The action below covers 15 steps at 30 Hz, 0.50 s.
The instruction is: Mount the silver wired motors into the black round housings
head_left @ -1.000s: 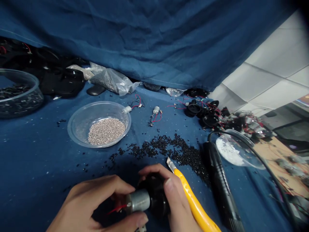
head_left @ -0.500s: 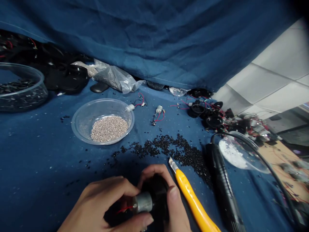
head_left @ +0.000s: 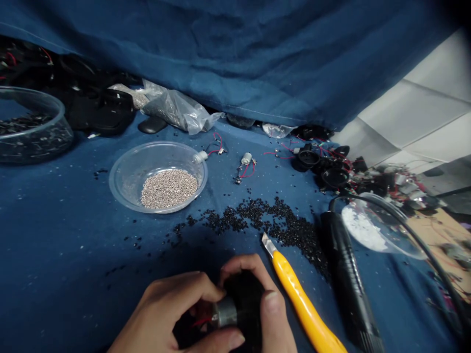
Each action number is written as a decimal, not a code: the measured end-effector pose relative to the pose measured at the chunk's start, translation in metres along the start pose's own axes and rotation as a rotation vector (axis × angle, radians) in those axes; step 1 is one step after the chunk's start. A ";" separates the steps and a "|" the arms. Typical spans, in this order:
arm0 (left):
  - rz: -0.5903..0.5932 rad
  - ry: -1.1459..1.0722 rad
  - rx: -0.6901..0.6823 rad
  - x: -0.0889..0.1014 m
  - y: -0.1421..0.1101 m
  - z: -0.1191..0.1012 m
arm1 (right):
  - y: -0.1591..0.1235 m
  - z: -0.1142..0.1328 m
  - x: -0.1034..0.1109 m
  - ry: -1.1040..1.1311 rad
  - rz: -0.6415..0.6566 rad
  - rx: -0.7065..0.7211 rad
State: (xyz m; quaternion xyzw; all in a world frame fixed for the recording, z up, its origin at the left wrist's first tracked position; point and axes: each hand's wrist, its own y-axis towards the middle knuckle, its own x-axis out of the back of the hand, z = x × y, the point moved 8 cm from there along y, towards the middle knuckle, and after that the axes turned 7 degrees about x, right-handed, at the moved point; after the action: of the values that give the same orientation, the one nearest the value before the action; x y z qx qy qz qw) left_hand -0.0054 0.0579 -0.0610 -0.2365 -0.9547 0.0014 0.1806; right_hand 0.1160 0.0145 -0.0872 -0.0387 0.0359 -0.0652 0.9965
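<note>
Your two hands work together close to you, low over the blue-covered counter [head_left: 66, 235]. Your left hand [head_left: 169, 309] grips a silver motor [head_left: 225, 313] between thumb and fingers; a red wire [head_left: 201, 321] extends from its rear end toward your left palm. Your right hand [head_left: 274, 306] is closed around a black housing [head_left: 246, 294]. The front end of the motor meets the housing, between your hands. Just right of your right hand lies a yellow-handled cutter [head_left: 300, 299], blade pointing away from you. Farther right is a black cylindrical tool [head_left: 344, 279] with a cable. Beyond your hands, black granules [head_left: 253, 215] are scattered in a band. Beyond your left hand stands a clear bowl [head_left: 123, 198] containing small metallic pieces [head_left: 169, 189]. A wired motor [head_left: 246, 158] lies beyond the granules.
</note>
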 end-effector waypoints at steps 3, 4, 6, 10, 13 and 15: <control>0.029 -0.013 0.020 -0.001 0.003 -0.003 | -0.005 -0.001 0.004 -0.034 -0.026 -0.001; 0.041 -0.012 0.016 -0.001 0.005 -0.005 | -0.005 0.001 0.006 -0.071 -0.037 0.028; 0.053 0.022 0.018 0.002 0.007 -0.008 | -0.003 0.012 0.008 -0.183 -0.047 0.135; 0.079 0.055 0.052 0.013 0.015 -0.010 | 0.001 0.036 -0.002 -0.344 -0.008 0.316; 0.083 -0.036 0.001 0.023 0.023 -0.014 | 0.003 0.055 0.001 -0.405 -0.116 0.410; 0.100 -0.022 -0.111 0.024 0.025 -0.021 | 0.002 0.070 0.002 -0.459 -0.163 0.531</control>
State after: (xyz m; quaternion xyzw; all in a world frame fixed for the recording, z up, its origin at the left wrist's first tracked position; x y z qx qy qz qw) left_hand -0.0070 0.0891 -0.0353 -0.2935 -0.9422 -0.0396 0.1564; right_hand 0.1239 0.0217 -0.0175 0.2051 -0.2103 -0.1411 0.9454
